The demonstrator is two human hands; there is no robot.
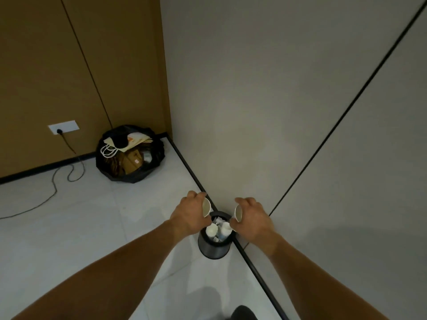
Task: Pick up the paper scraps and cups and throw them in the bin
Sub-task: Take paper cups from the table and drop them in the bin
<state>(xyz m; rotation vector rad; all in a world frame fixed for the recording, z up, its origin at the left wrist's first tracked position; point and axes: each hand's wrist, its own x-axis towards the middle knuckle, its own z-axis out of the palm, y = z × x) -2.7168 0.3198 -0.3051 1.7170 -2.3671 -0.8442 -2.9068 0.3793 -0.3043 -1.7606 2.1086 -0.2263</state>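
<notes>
A small black round bin (213, 248) stands on the floor against the grey wall. White cups and paper scraps (216, 229) lie inside it. My left hand (188, 213) is just above the bin's left rim, shut on a white paper cup (206, 207) tipped with its mouth toward the right. My right hand (253, 219) is over the bin's right rim, shut on another white paper cup (238, 213), whose mouth faces left. Both cups hang above the bin opening.
A large black rubbish bag (129, 155) full of paper bags and cardboard sits in the corner at the back left. A dark cable (55, 181) runs from a wall socket (63, 127) across the pale tiled floor. The grey wall fills the right side.
</notes>
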